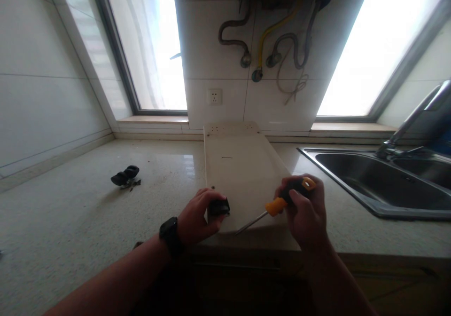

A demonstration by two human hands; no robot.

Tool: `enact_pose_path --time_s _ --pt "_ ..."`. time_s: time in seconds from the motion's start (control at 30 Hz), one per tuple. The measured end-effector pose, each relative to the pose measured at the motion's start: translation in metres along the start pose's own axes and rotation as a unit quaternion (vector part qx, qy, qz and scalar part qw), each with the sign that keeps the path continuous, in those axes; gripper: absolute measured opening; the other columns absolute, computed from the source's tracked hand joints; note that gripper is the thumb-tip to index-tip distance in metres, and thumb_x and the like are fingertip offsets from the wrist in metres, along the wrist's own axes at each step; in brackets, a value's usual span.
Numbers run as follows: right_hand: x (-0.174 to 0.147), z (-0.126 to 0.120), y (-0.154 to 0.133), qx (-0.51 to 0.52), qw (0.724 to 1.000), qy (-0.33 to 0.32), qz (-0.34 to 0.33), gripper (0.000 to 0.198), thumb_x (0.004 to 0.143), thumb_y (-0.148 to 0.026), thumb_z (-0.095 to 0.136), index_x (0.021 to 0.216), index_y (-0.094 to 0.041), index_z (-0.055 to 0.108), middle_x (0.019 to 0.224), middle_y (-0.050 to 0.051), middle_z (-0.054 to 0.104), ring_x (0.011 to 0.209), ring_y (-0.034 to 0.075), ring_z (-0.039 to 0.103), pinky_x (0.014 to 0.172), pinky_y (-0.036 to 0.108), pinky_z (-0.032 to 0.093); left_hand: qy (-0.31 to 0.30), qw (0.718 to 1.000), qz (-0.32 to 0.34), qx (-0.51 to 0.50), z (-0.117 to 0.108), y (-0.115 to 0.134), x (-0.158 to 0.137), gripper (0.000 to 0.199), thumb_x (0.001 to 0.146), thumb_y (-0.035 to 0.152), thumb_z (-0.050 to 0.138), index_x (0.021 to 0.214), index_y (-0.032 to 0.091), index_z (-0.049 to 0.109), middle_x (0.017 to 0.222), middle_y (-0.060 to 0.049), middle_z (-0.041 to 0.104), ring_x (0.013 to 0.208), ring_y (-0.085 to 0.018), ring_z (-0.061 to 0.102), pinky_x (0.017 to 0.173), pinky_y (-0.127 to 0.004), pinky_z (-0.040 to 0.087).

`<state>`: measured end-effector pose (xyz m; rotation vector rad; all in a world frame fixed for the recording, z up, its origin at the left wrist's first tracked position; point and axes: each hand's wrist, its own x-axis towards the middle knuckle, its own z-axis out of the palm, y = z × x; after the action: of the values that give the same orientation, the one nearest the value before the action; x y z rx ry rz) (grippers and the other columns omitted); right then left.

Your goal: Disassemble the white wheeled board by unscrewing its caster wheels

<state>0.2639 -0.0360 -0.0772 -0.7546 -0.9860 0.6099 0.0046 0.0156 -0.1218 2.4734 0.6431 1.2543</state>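
A pale flat panel point(243, 165) lies on the countertop, its near end by the front edge. My left hand point(197, 215), with a black watch on the wrist, is closed round a small black plastic piece point(219, 207) at the panel's near left corner. In my right hand point(306, 212) is a screwdriver point(276, 206) with an orange and black handle. Its metal shaft slants down to the left, the tip over the panel's near edge and apart from the black piece. Similar black pieces point(125, 175) rest on the counter to the left, with small bits beside them.
A steel sink point(352, 184) with a tap point(405, 123) is set into the counter point(169, 165) on the right. Hoses point(262, 38) and a wall socket point(214, 97) are on the tiled wall behind, between two bright windows.
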Motion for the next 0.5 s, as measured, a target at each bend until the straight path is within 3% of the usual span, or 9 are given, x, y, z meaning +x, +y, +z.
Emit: enact_pose_path --time_s 0.13,0.23,0.5 --pt "0.018 0.031 -0.027 -0.054 0.985 -0.061 -0.150 0.035 0.087 -0.016 0.061 0.111 -0.030 0.041 0.095 -0.003 0.059 0.067 0.013 0.060 0.050 0.026 0.051 0.001 1.000 -0.002 -0.008 -0.004 -0.004 0.001 0.046 0.078 0.013 0.065 0.121 0.024 0.052 0.105 -0.009 0.064 0.094 -0.023 0.063 0.081 -0.041 0.055" --pt "0.039 0.057 -0.041 -0.081 0.956 -0.154 -0.235 0.037 0.087 -0.016 0.063 0.116 -0.029 0.043 0.095 -0.001 0.057 0.071 0.013 0.058 0.060 0.029 0.053 -0.002 1.000 0.011 -0.011 -0.008 -0.010 0.003 0.047 0.077 0.013 0.065 0.121 0.024 0.053 0.107 -0.009 0.065 0.098 -0.024 0.065 0.086 -0.043 0.055" --pt "0.074 0.110 -0.022 -0.140 0.893 -0.336 -0.267 0.046 0.090 -0.028 0.065 0.129 -0.025 0.042 0.098 0.001 0.056 0.074 0.012 0.055 0.062 0.027 0.050 0.016 0.998 -0.045 -0.036 -0.022 -0.042 -0.004 0.050 0.077 0.010 0.063 0.123 0.025 0.049 0.119 -0.011 0.066 0.132 -0.032 0.055 0.106 -0.057 0.045"
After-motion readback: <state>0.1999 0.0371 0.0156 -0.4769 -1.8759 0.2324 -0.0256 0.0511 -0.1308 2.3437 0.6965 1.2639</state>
